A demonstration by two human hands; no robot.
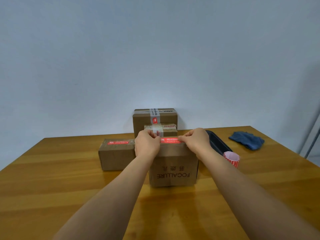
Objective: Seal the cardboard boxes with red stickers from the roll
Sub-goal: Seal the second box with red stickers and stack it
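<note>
A brown cardboard box [173, 168] printed FOCALLURE stands in front of me on the wooden table [52, 179]. A red sticker [170, 140] is stretched across its top. My left hand [147, 144] pinches the sticker's left end and my right hand [196, 140] pinches its right end. The sticker roll [232, 158] stands upright on the table to the right of the box. To the left lies a lower box [116, 155] with a red sticker on top. Behind stand two more taped boxes, a small one [166, 130] in front of a larger one [155, 118].
A black tray [217, 142] lies right of the boxes, partly behind my right hand. A crumpled blue cloth [246, 140] rests near the table's far right corner. A plain wall rises behind the table.
</note>
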